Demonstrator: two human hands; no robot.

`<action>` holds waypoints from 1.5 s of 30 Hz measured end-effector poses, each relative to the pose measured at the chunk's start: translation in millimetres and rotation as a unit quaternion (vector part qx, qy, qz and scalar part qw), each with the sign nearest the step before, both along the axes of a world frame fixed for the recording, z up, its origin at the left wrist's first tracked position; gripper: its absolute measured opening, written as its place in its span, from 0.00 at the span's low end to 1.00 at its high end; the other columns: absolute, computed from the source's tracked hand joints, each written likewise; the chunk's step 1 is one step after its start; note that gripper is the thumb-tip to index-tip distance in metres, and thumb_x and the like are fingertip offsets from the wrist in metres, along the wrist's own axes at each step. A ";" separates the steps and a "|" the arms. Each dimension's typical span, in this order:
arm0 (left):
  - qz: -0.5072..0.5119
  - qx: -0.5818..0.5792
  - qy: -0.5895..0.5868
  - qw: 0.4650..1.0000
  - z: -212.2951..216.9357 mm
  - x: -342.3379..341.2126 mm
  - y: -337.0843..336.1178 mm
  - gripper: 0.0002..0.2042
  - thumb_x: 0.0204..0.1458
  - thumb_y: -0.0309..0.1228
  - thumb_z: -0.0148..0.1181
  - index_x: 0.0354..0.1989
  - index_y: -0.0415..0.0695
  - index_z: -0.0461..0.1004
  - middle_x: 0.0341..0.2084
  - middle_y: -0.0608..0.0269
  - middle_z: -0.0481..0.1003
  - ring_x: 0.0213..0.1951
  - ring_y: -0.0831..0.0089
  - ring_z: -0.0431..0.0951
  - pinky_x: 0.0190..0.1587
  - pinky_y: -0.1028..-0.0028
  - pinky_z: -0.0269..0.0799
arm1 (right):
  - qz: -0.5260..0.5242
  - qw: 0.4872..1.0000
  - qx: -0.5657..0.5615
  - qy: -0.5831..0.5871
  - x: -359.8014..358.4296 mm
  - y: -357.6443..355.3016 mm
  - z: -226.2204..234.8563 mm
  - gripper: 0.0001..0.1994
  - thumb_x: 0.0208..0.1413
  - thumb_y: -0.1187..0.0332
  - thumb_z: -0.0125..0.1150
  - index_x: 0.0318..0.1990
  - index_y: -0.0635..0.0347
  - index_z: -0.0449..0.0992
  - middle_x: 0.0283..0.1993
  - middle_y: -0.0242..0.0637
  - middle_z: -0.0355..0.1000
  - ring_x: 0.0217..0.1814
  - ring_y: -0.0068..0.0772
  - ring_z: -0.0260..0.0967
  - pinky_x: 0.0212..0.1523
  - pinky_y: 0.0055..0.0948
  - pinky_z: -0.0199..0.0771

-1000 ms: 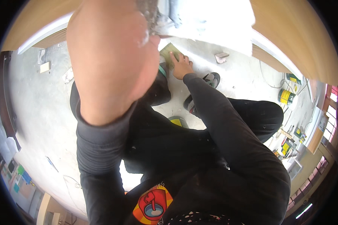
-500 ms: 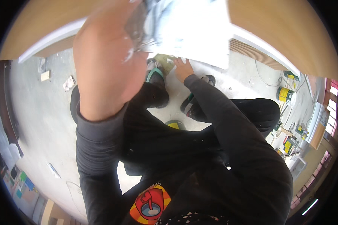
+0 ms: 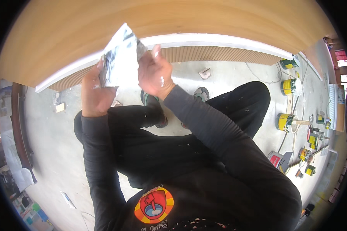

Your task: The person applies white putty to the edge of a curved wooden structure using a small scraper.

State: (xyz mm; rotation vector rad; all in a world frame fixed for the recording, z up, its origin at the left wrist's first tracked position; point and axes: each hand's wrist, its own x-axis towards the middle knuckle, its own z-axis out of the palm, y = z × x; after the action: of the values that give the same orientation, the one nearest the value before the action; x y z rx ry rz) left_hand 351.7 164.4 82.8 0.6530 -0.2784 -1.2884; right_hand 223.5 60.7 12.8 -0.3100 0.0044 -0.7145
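Observation:
My left hand [image 3: 96, 92] is closed on the lower left edge of a shiny silver sheet [image 3: 120, 57] with smeared, reflective patches. The sheet is held tilted, one corner up, in front of the wooden panel. Beside its right edge is my right hand [image 3: 155, 74], thumb raised and apart from the fingers, with white smears on the thumb and palm. The right fingertips reach toward the sheet and are partly hidden at its edge, where a darker grey corner shows. I cannot tell whether they touch it.
A large wooden panel [image 3: 219, 19] with a white lower edge [image 3: 219, 39] spans the far side. Several yellow-green buckets [image 3: 290, 87] and tools stand at the right, near a cable [image 3: 258, 75]. A small scrap [image 3: 205, 73] lies on the floor beyond my feet.
My left hand and the sheet have come down and away from the camera. My right hand has risen from near the floor to the sheet's right side. The view has shifted.

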 end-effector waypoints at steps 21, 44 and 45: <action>0.099 -0.082 -0.119 0.985 53.5 78.7 19.3 0.19 0.66 0.29 0.46 0.62 0.34 0.64 0.59 0.51 0.71 0.60 0.62 0.73 0.64 0.60 0.69 | -0.323 0.518 -0.554 0.566 -58.8 -101.8 -27.2 0.11 0.58 0.68 0.63 0.45 0.64 0.79 0.33 0.46 0.80 0.37 0.40 0.78 0.41 0.39 0.75; 0.181 -0.191 -0.151 0.953 49.7 81.4 33.5 0.17 0.68 0.30 0.37 0.55 0.28 0.63 0.48 0.44 0.75 0.48 0.62 0.81 0.53 0.66 0.80 | -0.116 0.082 -0.810 0.569 1.8 -148.0 -33.1 0.12 0.59 0.65 0.56 0.47 0.48 0.82 0.36 0.44 0.80 0.38 0.50 0.78 0.40 0.47 0.78; 0.186 -0.189 -0.158 0.951 49.4 80.6 33.5 0.17 0.68 0.30 0.37 0.55 0.28 0.63 0.48 0.44 0.75 0.48 0.62 0.81 0.53 0.66 0.80 | -0.114 0.081 -0.811 0.568 2.7 -147.9 -34.7 0.12 0.59 0.65 0.56 0.47 0.48 0.82 0.36 0.44 0.80 0.38 0.50 0.78 0.40 0.47 0.78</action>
State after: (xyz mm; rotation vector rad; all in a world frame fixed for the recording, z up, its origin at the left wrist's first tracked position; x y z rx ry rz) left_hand 432.3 197.9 132.2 0.5472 -0.6180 -0.7365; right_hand 226.2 -87.2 -21.9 -3.1980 0.8691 -0.1659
